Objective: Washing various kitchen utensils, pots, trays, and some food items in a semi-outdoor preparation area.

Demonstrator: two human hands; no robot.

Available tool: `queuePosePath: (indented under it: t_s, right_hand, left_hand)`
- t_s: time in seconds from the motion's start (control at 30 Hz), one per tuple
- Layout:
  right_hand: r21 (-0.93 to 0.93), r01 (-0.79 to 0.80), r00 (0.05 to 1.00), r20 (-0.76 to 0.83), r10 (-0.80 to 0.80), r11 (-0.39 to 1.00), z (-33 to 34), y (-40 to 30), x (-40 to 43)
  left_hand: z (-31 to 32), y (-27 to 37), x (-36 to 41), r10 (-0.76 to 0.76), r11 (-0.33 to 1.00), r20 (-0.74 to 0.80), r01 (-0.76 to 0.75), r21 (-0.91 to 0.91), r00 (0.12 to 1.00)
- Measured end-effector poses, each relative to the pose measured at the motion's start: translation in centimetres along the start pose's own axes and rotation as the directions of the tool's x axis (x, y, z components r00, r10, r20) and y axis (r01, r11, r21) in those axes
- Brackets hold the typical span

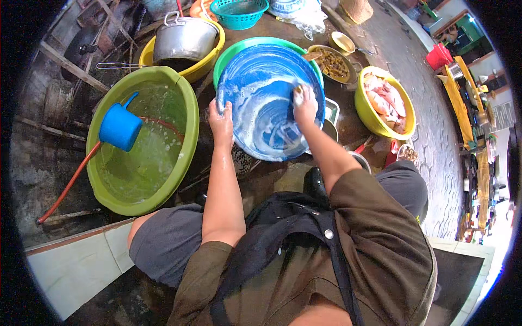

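Note:
A round blue plastic basin is tilted towards me, its inner face streaked with white suds. My left hand grips the basin's left rim, thumb on the inside. Against the right part of the inner face, my right hand presses a soapy scrubbing pad, mostly hidden by foam and fingers. Behind the blue basin shows the rim of a green basin. To the left stands a large olive-green tub of water, with a blue dipper and a red hose at it.
A yellow basin holds a metal pot at the back left. Raw meat, seemingly chicken, fills a yellow-green bowl at right. A pan of food and a teal basket stand farther back. Wooden bars line the left.

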State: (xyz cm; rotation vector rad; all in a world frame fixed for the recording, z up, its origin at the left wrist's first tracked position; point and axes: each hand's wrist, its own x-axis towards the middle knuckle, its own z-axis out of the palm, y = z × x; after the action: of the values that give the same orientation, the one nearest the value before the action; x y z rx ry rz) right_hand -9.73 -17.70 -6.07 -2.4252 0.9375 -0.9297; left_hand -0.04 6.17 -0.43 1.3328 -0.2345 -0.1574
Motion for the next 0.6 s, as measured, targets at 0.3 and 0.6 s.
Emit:
queuePosePath:
  t_s: [0.3,0.6]
  right_hand:
    - [0.461,0.353,0.869,0.162,-0.468,0.814,1.0,-14.6,-8.2]
    - [0.005,0.260,0.925,-0.286,-0.248,0.966,1.8,-8.4,8.7]
  left_hand:
    - [-0.5,0.2,0.3,-0.080,0.994,0.020,0.078,0.080,0.997]
    - [-0.5,1.2,0.3,0.077,0.957,-0.088,-0.049,0.285,0.993]
